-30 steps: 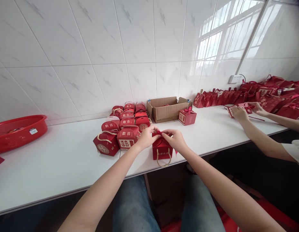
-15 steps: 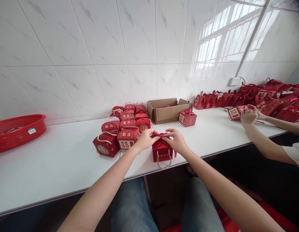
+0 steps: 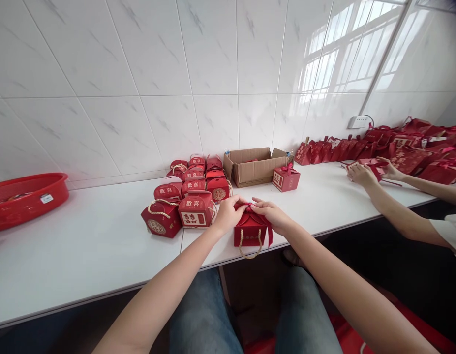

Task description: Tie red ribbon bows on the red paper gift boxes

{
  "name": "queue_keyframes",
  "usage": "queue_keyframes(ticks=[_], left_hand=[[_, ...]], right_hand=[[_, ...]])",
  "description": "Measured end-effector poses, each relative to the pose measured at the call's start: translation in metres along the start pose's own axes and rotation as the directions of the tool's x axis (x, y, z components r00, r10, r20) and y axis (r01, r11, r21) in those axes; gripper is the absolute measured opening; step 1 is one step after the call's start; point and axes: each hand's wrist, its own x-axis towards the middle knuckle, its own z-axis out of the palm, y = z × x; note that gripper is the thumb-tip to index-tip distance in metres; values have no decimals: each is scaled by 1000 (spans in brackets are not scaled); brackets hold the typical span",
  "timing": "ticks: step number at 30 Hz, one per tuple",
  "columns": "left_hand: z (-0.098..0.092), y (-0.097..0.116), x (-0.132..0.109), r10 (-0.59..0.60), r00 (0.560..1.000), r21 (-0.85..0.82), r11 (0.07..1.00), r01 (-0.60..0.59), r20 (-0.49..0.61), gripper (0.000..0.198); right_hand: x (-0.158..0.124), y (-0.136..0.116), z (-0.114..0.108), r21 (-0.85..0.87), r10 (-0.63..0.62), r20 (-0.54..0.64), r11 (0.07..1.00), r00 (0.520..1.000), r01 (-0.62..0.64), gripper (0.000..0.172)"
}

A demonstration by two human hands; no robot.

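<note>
A red gift box (image 3: 250, 236) with a gold rope handle (image 3: 251, 255) hanging at its front stands at the table's near edge. On its top lies a dark red ribbon (image 3: 269, 235), one tail hanging down the right side. My left hand (image 3: 230, 215) pinches the ribbon at the top from the left. From the right, my right hand (image 3: 272, 215) grips the ribbon close by, the fingertips of both hands almost meeting. The knot or loop between them is partly hidden by the fingers.
Several red gift boxes (image 3: 194, 212) stand grouped left of my hands. Behind are an open cardboard box (image 3: 254, 172) and a bowed red box (image 3: 286, 180). A red basin (image 3: 32, 199) sits far left. At right, a co-worker's hands (image 3: 364, 174) handle another box, near many red boxes (image 3: 408, 152).
My hands have shifted slightly at the box top, and the ribbon's tail now hangs more visibly at the right. The co-worker's nearer hand has moved left over their box, which has tilted.
</note>
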Motion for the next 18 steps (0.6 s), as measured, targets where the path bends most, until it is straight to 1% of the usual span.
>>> queue_keyframes(ticks=[2, 4, 6, 8, 9, 11, 13, 15, 18], left_hand=[[5, -1, -1, -15, 999, -18, 1000, 14, -30, 3], [5, -1, -3, -27, 997, -25, 999, 25, -69, 8], [1, 0, -4, -26, 992, -6, 1000, 26, -126, 15], [-5, 3, -7, -13, 989, 44, 999, 19, -147, 14], [-9, 5, -8, -7, 992, 75, 997, 16, -126, 11], [-13, 7, -10, -3, 999, 131, 991, 9, -49, 8], [-13, 9, -10, -8, 1000, 171, 985, 6, 12, 14], [-11, 9, -10, -23, 999, 185, 983, 18, 24, 19], [-10, 10, -7, -75, 997, 162, 984, 68, 37, 17]], right_hand=[[0, 0, 2, 49, 30, -43, 998, 999, -28, 18], [-1, -1, 6, 71, 51, -106, 997, 993, -43, 18], [-1, -2, 8, 93, 67, -160, 994, 985, -53, 19], [-2, -2, 9, 131, 87, -178, 989, 980, -64, 20], [-2, -2, 9, 151, 94, -174, 986, 980, -68, 20], [-3, -2, 10, 186, 102, -152, 980, 983, -73, 19], [-5, -3, 10, 199, 96, -135, 978, 986, -68, 20], [-9, -5, 11, 175, 83, -114, 983, 990, -62, 23], [-18, -11, 9, 70, 50, -49, 996, 998, -47, 28]])
